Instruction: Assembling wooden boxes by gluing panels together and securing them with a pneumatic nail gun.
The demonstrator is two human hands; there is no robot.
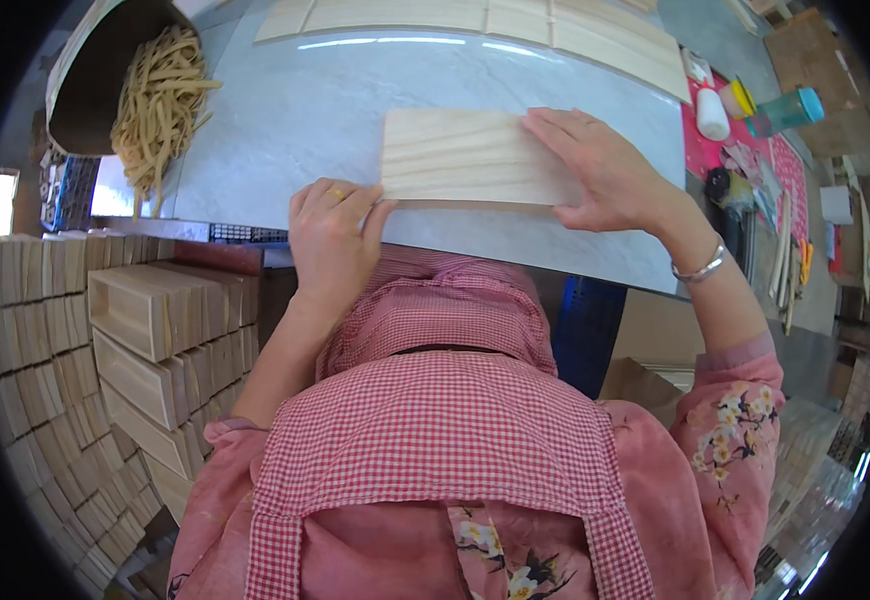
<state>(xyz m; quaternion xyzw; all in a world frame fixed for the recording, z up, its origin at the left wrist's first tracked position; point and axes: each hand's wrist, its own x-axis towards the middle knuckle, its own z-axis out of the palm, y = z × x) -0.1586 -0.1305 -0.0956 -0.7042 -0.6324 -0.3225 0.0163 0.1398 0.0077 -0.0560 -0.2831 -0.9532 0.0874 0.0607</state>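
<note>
A pale rectangular wooden board with wavy grain lies on the grey-white marbled tabletop, near the front edge. My left hand is closed, its fingers curled and the thumb and fingertip pinching the board's near left corner. My right hand spans the right end, with the fingers along the far edge and the thumb at the near edge. The underside of the board is hidden.
Long wooden panels lie along the table's far side. Tan rubber bands spill from a container at left. A white bottle and teal cup stand at right. Wooden boxes are stacked at lower left.
</note>
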